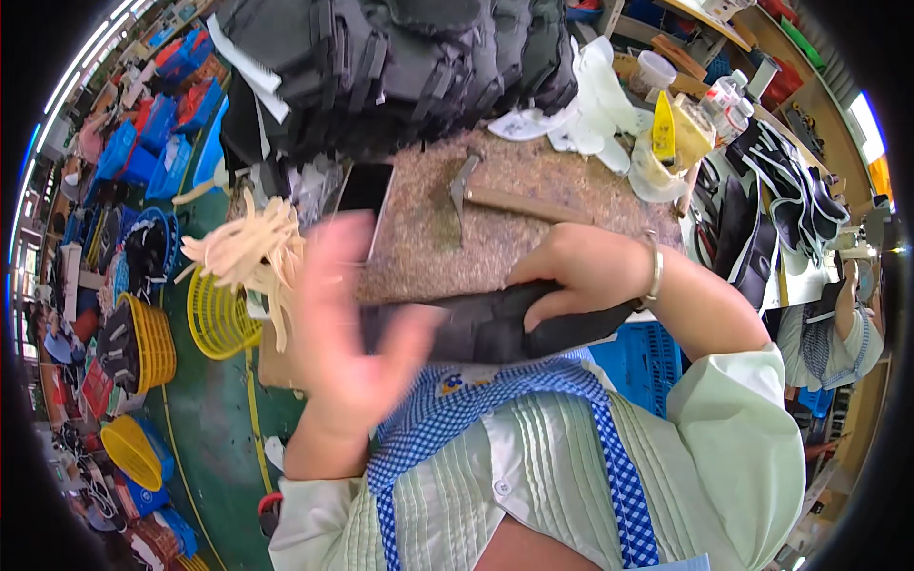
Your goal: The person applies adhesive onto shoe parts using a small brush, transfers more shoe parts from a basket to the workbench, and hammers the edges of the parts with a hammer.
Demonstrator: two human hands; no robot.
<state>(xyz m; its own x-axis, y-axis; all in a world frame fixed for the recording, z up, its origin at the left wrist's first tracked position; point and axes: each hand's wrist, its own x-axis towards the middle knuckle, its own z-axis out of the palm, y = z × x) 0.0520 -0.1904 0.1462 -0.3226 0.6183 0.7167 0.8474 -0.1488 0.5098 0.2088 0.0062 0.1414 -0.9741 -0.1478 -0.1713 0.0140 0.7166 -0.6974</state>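
Note:
A black, soft, leather-like piece (476,328) lies across the near edge of the speckled work board, close to my body. My right hand (586,271) grips its right part, thumb on the near side and fingers at the far edge. Smeared by motion, my left hand (352,324) is raised over the piece's left end, thumb spread from the stretched fingers, with nothing seen in it. Beyond my hands a hammer (524,203) with a wooden handle rests on the board (419,257). A dark-screened phone (367,190) lies at the board's left side.
A tall pile of black pieces (419,76) stands behind the board. Beige strips (252,247) hang at the left above a yellow basket (224,319). White cut pieces (595,105) and a tub (657,171) sit at the back right. Another person (828,343) works at far right.

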